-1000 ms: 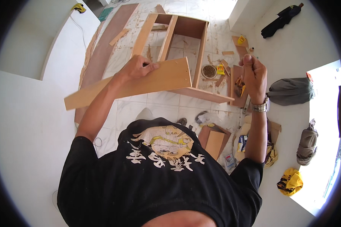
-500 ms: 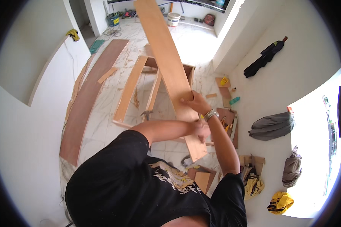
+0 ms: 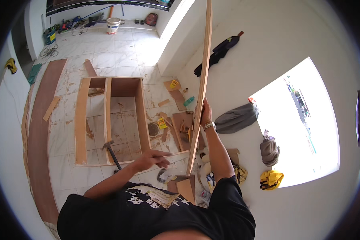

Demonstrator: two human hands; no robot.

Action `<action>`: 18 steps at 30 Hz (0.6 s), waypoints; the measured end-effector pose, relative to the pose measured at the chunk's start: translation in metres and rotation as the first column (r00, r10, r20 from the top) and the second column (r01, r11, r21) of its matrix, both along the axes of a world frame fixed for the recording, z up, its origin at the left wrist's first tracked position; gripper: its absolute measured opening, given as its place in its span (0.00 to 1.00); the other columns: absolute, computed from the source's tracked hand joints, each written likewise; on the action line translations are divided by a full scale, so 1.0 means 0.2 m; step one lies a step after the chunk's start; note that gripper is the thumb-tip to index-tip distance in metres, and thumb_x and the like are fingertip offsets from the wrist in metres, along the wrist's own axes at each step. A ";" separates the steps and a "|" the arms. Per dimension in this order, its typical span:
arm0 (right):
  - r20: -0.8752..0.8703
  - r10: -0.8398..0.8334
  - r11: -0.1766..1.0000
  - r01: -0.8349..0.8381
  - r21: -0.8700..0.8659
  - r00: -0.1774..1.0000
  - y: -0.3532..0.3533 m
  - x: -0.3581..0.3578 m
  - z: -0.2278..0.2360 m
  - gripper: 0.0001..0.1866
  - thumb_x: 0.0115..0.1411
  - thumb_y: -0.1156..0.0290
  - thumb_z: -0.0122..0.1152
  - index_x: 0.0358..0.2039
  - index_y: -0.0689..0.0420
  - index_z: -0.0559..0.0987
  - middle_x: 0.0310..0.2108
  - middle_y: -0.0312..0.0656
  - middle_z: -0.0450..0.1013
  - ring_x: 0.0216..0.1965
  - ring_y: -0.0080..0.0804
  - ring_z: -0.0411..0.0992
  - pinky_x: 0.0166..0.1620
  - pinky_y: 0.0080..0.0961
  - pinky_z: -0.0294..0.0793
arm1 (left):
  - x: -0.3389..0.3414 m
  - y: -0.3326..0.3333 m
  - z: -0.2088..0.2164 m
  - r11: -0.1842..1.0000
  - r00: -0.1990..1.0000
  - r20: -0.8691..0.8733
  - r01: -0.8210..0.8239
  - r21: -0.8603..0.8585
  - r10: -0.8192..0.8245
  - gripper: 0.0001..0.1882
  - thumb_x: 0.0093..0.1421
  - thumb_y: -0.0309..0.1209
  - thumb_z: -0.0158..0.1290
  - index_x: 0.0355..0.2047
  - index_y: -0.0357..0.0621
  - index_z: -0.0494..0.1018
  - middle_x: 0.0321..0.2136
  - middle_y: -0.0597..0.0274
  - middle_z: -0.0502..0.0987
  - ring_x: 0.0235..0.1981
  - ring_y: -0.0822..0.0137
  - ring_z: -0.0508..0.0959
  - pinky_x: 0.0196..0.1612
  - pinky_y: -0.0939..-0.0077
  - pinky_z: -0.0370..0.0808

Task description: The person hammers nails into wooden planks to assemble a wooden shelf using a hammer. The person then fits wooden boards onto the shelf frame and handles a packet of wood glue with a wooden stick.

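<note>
We've got our right hand [image 3: 206,113] holding a long wooden plank [image 3: 207,44]; left hand [image 3: 150,160], fingers loosely spread, near the claw hammer [image 3: 114,156].

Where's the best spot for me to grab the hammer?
Take the hammer by its dark handle, probably coming from your own side: its head lies farther away, by the frame, while the slim handle slants back toward you, near your left hand.
</note>
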State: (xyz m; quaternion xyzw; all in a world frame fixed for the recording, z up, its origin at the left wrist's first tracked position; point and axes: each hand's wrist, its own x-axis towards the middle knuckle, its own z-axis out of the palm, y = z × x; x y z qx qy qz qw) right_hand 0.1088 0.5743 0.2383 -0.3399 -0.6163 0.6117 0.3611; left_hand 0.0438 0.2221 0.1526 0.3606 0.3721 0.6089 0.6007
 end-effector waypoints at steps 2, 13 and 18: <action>-0.288 0.467 0.775 -0.544 -0.321 0.836 0.08 0.15 0.11 0.19 0.69 0.53 0.49 0.34 0.57 0.75 0.21 0.35 0.69 0.21 0.26 0.70 0.26 0.26 0.73 | -0.21 -0.33 -0.02 0.965 0.944 0.242 -0.178 -0.193 0.222 0.28 0.70 0.25 0.43 0.70 0.46 0.56 0.36 0.48 0.83 0.36 0.59 0.85 0.40 0.70 0.82; -0.414 0.369 0.858 -0.476 -0.192 0.832 0.34 0.10 0.31 0.36 0.67 0.41 0.43 0.47 0.68 0.75 0.18 0.38 0.67 0.19 0.31 0.67 0.22 0.28 0.69 | -0.81 -0.63 -0.01 0.535 0.552 -0.027 -0.818 -0.210 0.833 0.11 0.70 0.35 0.47 0.43 0.40 0.73 0.24 0.67 0.73 0.22 0.78 0.69 0.26 0.81 0.66; -0.098 -0.306 0.921 0.321 0.223 0.947 0.38 -0.15 0.47 0.26 0.64 0.50 0.58 0.42 0.66 0.78 0.36 0.49 0.78 0.36 0.37 0.75 0.42 0.38 0.77 | -0.71 -0.29 0.15 0.604 0.613 0.043 -0.762 -0.233 0.789 0.14 0.71 0.41 0.46 0.31 0.45 0.68 0.18 0.74 0.60 0.18 0.79 0.61 0.22 0.82 0.59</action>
